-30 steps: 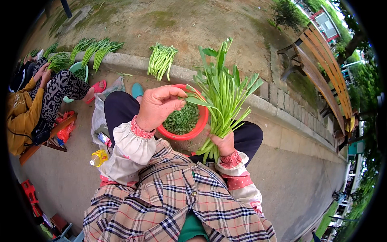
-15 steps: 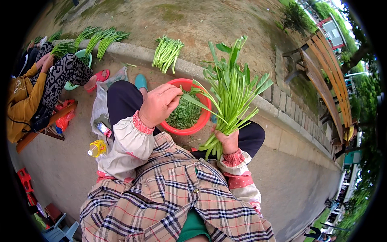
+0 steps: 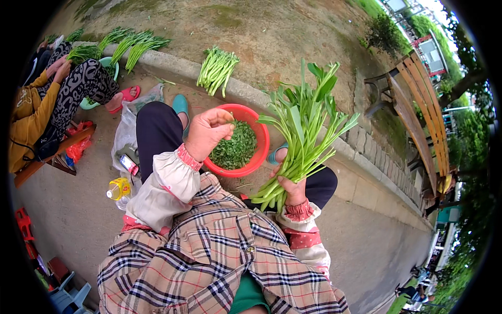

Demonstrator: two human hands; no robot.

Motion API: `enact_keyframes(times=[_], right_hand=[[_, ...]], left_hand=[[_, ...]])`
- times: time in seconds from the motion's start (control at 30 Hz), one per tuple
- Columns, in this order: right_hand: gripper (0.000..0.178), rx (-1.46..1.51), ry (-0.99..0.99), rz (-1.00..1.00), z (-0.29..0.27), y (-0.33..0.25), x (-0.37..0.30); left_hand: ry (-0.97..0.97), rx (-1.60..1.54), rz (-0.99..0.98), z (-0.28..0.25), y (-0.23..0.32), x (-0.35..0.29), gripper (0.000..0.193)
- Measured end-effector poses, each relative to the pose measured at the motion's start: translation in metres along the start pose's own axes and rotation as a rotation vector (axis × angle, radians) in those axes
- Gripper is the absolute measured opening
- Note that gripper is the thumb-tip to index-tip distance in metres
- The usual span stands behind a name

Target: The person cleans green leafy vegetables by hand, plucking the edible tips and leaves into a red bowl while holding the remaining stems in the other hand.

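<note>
My right hand [image 3: 294, 191] is closed round the lower stems of a thick bunch of water spinach [image 3: 306, 138], whose leafy tops fan upward and to the right. Over the left rim of a red plastic basin [image 3: 265, 144] is my left hand [image 3: 203, 137], its thumb and fingers pinched together. Whether a scrap of leaf is between those fingertips I cannot make out. Loose green leaves [image 3: 235, 149] fill the bottom of the basin, which stands on the ground between my feet. A trimmed bundle of green stems [image 3: 217, 72] lies on the kerb beyond.
At the left a person in a mustard top [image 3: 34, 118] sits on a low wooden stool [image 3: 57, 149], near more greens [image 3: 138, 47] on the kerb. By my left knee are a plastic bag [image 3: 124, 133], a phone [image 3: 128, 164] and a yellow-labelled bottle [image 3: 119, 188]. A wooden bench [image 3: 418, 115] stands right.
The long leaf that my left hand was pulling no longer stretches from its fingers. That hand has shifted slightly, still pinched. The bunch in my right hand has tilted and moved a little lower.
</note>
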State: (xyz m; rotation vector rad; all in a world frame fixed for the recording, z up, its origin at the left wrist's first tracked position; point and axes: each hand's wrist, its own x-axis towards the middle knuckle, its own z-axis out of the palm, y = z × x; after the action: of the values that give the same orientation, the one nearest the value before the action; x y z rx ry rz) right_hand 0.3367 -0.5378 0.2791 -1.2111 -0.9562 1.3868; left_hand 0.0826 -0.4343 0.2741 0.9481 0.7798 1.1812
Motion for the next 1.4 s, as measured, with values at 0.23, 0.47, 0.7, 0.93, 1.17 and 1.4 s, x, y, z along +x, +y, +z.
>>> enact_keyframes(times=[0.23,0.47,0.7,0.93,1.17,1.4], right_hand=[[0.051,0.095,-0.060,0.011,-0.005,-0.001,-0.011],[0.047,0.040,-0.096,-0.004,-0.005,0.000,-0.013],[0.044,-0.043,-0.088,0.010,-0.001,-0.007,-0.015],[0.045,-0.018,-0.089,-0.001,-0.001,-0.006,-0.015],[0.058,-0.046,-0.050,0.006,0.007,-0.011,-0.014],[0.053,-0.163,-0.099,0.018,0.000,-0.004,-0.014]], left_hand=[[-0.102,0.331,0.010,0.008,-0.013,0.010,0.023],[-0.034,0.045,-0.005,0.030,0.037,0.037,0.024],[-0.177,0.369,-0.001,0.055,0.073,0.060,0.024],[-0.308,0.275,-0.059,0.030,0.065,0.070,0.015],[-0.285,0.751,0.275,0.020,0.070,0.061,0.011],[-0.018,1.003,0.560,0.033,0.071,0.054,0.013]])
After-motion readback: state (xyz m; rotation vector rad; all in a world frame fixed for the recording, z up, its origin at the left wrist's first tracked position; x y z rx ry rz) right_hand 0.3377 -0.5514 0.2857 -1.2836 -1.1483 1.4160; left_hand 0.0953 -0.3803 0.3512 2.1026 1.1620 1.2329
